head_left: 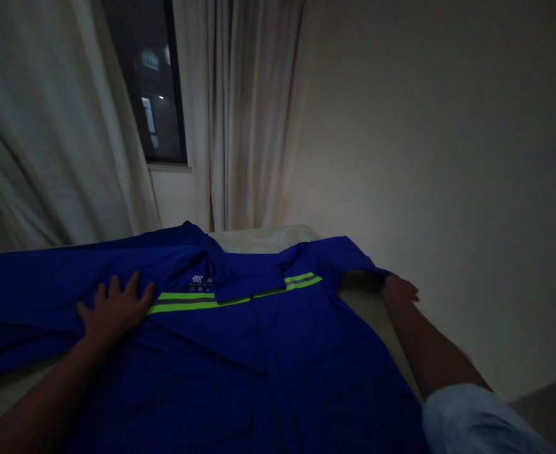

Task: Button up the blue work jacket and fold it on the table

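Note:
A blue work jacket [306, 340] with a collar, a front closure and yellow-green stripes across the chest lies spread out, front side up. My left hand [117, 306] rests flat on it with fingers spread, between a white printed logo and the long sleeve on the left. At the far right edge, my right hand [398, 288] is closed on the end of the other sleeve, which is drawn out toward the wall. Its fingers are partly hidden and blurred.
The jacket lies on a pale patterned bed-like surface [268, 237]. Light curtains [244, 113] hang behind it, around a dark window [145, 82]. A plain wall [429, 145] stands close on the right.

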`<state>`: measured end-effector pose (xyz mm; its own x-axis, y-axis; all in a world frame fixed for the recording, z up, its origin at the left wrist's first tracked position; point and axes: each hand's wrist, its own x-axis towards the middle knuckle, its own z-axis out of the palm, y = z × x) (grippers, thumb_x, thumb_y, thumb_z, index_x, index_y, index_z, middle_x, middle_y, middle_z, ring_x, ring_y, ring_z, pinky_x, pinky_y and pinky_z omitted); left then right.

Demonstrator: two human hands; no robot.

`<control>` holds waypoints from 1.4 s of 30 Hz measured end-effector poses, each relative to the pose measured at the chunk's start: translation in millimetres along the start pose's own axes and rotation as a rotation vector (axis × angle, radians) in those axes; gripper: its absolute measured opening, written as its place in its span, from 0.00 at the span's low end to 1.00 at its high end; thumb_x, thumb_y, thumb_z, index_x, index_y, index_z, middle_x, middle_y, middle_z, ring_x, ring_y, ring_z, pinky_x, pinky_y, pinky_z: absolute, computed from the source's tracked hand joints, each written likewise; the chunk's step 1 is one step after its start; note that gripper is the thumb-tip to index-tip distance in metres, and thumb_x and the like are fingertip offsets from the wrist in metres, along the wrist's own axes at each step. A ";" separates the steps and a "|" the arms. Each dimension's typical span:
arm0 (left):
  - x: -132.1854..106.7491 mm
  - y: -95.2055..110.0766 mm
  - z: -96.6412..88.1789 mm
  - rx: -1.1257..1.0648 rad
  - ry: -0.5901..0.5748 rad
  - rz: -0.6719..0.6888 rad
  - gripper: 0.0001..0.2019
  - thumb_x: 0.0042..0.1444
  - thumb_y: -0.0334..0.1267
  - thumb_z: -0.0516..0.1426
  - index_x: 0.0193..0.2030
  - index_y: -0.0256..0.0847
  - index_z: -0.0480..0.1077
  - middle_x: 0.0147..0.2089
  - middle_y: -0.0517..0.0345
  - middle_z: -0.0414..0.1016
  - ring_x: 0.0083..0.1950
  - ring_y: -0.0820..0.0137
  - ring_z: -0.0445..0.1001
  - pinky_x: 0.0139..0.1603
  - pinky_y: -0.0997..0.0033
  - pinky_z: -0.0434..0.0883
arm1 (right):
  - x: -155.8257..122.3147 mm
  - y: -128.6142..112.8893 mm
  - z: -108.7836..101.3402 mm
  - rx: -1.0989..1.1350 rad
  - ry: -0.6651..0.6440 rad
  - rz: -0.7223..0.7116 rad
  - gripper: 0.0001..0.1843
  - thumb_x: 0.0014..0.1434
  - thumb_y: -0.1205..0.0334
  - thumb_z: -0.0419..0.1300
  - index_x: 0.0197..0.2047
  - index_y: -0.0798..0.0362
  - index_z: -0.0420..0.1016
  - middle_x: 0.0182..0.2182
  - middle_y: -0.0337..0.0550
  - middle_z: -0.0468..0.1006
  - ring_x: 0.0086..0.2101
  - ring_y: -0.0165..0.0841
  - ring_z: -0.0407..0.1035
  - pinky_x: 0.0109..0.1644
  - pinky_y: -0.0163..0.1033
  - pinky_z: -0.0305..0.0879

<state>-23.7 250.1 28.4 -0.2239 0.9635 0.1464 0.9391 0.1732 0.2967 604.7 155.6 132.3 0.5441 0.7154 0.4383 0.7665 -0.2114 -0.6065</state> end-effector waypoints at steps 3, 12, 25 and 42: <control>-2.4 2.8 -0.7 -0.006 0.020 0.009 0.40 0.69 0.64 0.45 0.77 0.36 0.58 0.79 0.27 0.51 0.77 0.28 0.50 0.68 0.15 0.48 | -0.3 0.3 20.0 -0.055 -0.056 -0.032 0.19 0.73 0.51 0.59 0.61 0.51 0.75 0.60 0.54 0.74 0.54 0.44 0.73 0.57 0.54 0.75; -10.0 3.6 -2.0 -0.007 0.016 0.010 0.39 0.70 0.61 0.43 0.78 0.35 0.57 0.79 0.26 0.49 0.78 0.29 0.49 0.69 0.17 0.47 | -72.8 -109.8 179.3 -0.201 -0.716 -0.972 0.22 0.67 0.54 0.66 0.61 0.52 0.77 0.59 0.55 0.75 0.57 0.45 0.69 0.62 0.49 0.65; -13.4 7.5 3.7 0.030 0.090 -0.004 0.37 0.69 0.56 0.42 0.77 0.37 0.60 0.79 0.28 0.52 0.77 0.32 0.52 0.70 0.18 0.48 | 12.3 -222.8 172.3 0.204 -0.069 -0.572 0.18 0.74 0.55 0.53 0.61 0.54 0.72 0.52 0.55 0.76 0.49 0.42 0.72 0.57 0.48 0.66; -44.6 77.1 -24.4 0.184 0.165 0.545 0.28 0.66 0.27 0.46 0.72 0.31 0.65 0.75 0.31 0.61 0.73 0.43 0.64 0.73 0.38 0.59 | -153.1 -116.5 145.3 0.094 -0.879 -0.584 0.23 0.54 0.63 0.69 0.53 0.51 0.71 0.41 0.43 0.78 0.39 0.37 0.73 0.44 0.40 0.67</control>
<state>52.3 215.5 67.8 0.2796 0.8816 0.3803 0.9563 -0.2909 -0.0287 382.6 167.4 39.5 -0.3671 0.9278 0.0672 0.7798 0.3463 -0.5216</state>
